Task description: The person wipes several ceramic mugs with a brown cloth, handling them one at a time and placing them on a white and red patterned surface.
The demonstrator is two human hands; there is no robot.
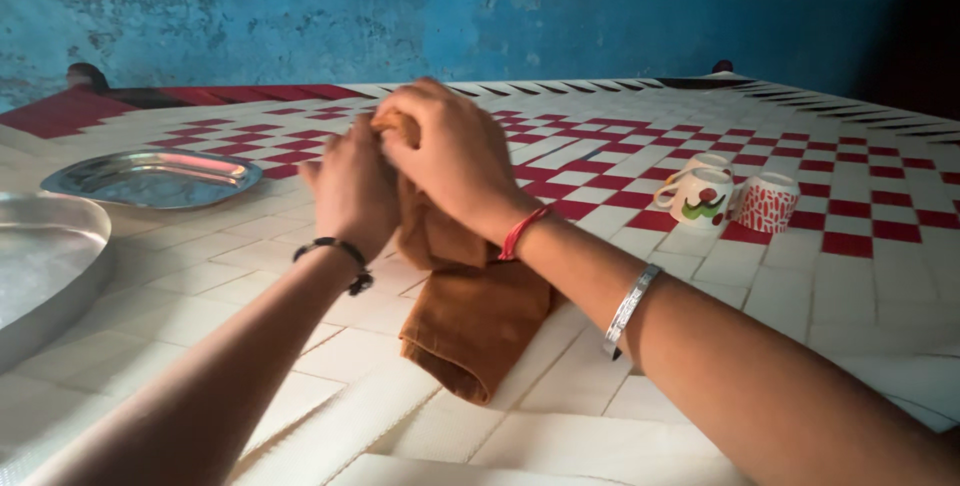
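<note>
I count one brown folded cloth [470, 316], two round steel plates and two ceramic cups on the woven white-and-red checked cot [840, 276]. The smaller steel plate [150, 178] lies toward the cot's far left edge, and the larger steel plate [45, 266] sits at the left edge, cut off by the frame. The white cup with a flower print [697, 196] and the red-and-white patterned cup [767, 203], mouth down, stand touching toward the right side. My left hand [350, 186] and right hand [450, 151] meet above the cot's middle, both raised, fingers curled tight around the cloth's upper end. The cloth hangs from that grip, its lower folded end resting on the cot.
</note>
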